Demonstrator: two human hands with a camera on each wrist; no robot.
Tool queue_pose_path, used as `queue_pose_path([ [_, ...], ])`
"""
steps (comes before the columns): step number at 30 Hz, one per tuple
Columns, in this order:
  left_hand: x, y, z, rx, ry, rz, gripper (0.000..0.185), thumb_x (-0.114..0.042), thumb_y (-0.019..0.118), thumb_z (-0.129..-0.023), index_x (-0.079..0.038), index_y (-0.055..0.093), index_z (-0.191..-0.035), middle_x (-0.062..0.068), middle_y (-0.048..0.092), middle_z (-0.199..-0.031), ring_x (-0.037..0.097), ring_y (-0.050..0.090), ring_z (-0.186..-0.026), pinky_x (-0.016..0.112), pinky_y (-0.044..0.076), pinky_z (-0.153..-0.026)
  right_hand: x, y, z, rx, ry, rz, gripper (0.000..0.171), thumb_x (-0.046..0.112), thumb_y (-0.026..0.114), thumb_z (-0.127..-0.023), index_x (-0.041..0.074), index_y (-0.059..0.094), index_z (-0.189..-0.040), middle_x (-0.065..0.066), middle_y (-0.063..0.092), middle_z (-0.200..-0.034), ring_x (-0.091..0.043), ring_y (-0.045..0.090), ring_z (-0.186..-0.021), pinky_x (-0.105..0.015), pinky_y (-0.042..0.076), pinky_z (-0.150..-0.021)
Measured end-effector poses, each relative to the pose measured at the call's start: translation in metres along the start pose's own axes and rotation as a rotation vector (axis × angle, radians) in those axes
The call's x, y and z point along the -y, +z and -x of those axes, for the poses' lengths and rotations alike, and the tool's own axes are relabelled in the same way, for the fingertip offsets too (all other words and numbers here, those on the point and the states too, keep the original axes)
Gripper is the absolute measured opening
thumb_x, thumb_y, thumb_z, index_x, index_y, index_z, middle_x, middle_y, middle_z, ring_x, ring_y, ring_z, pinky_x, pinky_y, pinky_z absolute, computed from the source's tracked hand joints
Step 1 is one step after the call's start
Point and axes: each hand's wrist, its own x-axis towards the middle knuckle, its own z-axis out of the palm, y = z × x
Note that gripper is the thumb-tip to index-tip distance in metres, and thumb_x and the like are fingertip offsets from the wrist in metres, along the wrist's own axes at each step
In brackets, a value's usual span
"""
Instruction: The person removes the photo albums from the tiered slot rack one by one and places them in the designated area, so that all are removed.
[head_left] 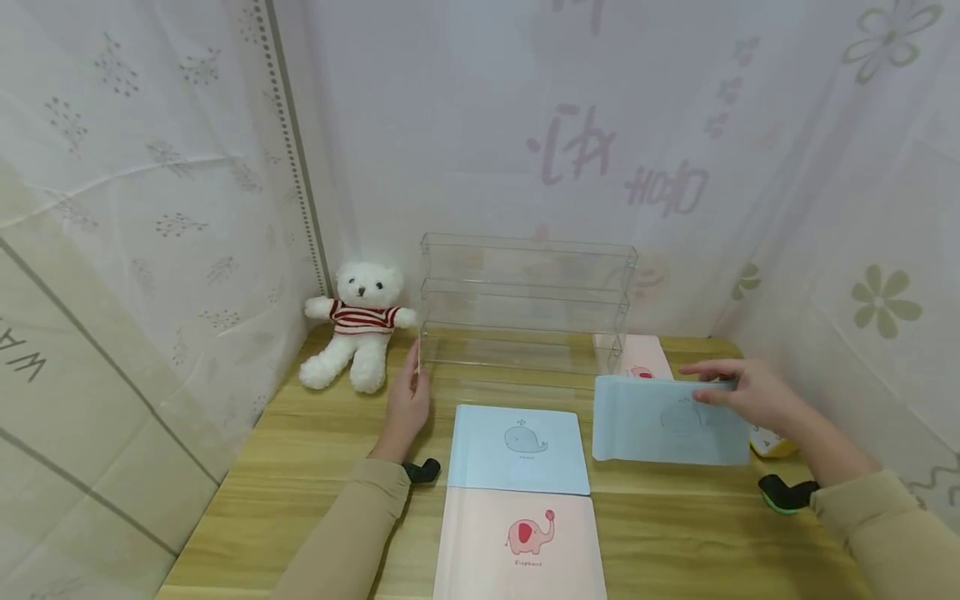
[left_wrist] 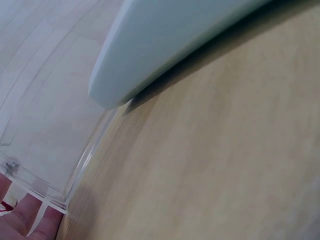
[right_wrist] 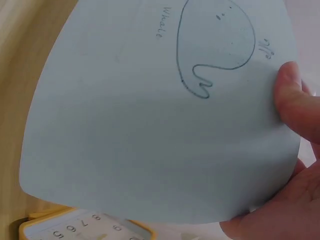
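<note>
right hand [head_left: 750, 393]: at 3 o'clock, pinching a pale blue whale-print card [head_left: 667, 421] by its top edge, thumb on the face; card lifted upright off the desk
left hand [head_left: 408, 404]: fingers straight, resting against the left end of the clear acrylic three-tier rack [head_left: 525, 304] at 12 o'clock
rack: all tiers empty; nothing placed yet
left on wooden desk [head_left: 285, 467]: second blue whale card [head_left: 519, 448]; pink elephant card [head_left: 521, 542] at 6 o'clock; another pink card [head_left: 637, 357] behind the lifted one
progress: looks early; one card in hand, the rest to go
</note>
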Motion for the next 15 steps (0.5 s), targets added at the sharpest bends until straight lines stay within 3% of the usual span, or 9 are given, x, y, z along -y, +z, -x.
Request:
queue_pose_path([
  [5, -0.003, -0.001, 0.003, 0.023, -0.029, 0.013, 0.062, -0.023, 0.044, -0.120, -0.037, 0.024, -0.177, 0.008, 0.033, -0.182, 0.041, 0.046, -0.159, 0.065, 0.047, -0.123, -0.012, 0.010, 0.001, 0.051, 0.005, 0.014, 0.051, 0.029, 0.087, -0.096, 0.014, 0.075, -0.143, -0.014, 0.078, -0.125, -0.023, 0.068, -0.109, -0.024, 0.055, -0.077],
  [11, -0.001, -0.001, 0.003, 0.024, -0.030, 0.000, 0.061, -0.026, 0.043, -0.120, -0.038, 0.023, -0.177, 0.007, 0.032, -0.182, 0.040, 0.043, -0.161, 0.064, 0.045, -0.126, -0.025, 0.027, 0.001, 0.069, -0.015, 0.058, 0.046, 0.025, 0.088, -0.094, 0.017, 0.078, -0.139, -0.010, 0.079, -0.120, -0.025, 0.066, -0.107, -0.029, 0.055, -0.081],
  [15, -0.002, -0.001, 0.003, 0.018, -0.027, 0.000, 0.063, -0.021, 0.045, -0.119, -0.038, 0.023, -0.177, 0.007, 0.033, -0.181, 0.041, 0.044, -0.160, 0.064, 0.045, -0.126, -0.028, 0.038, 0.001, 0.003, -0.036, 0.125, 0.043, 0.024, 0.090, -0.091, 0.021, 0.082, -0.133, -0.014, 0.081, -0.122, -0.039, 0.071, -0.111, -0.051, 0.063, -0.089],
])
